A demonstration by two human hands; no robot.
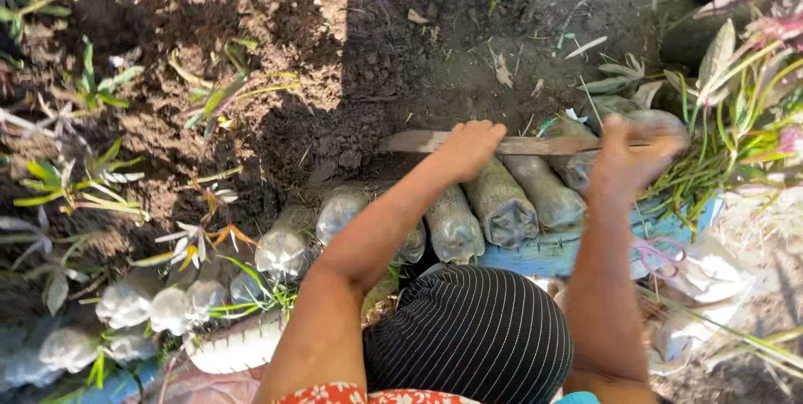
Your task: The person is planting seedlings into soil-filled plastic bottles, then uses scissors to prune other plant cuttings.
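Note:
A long flat blade lies level across a row of upturned plastic bottles sunk in the soil as a bed border. My left hand presses down on the middle of the blade. My right hand is closed around its handle end at the right, blurred by motion. The blade's tip points left over dark earth. My knee in striped black cloth is below the hands.
Dark loose soil fills the bed beyond the bottles. Small green and reddish plants grow at left, leafy plants at right. More pale bottles curve to the lower left. A blue board lies under the bottles.

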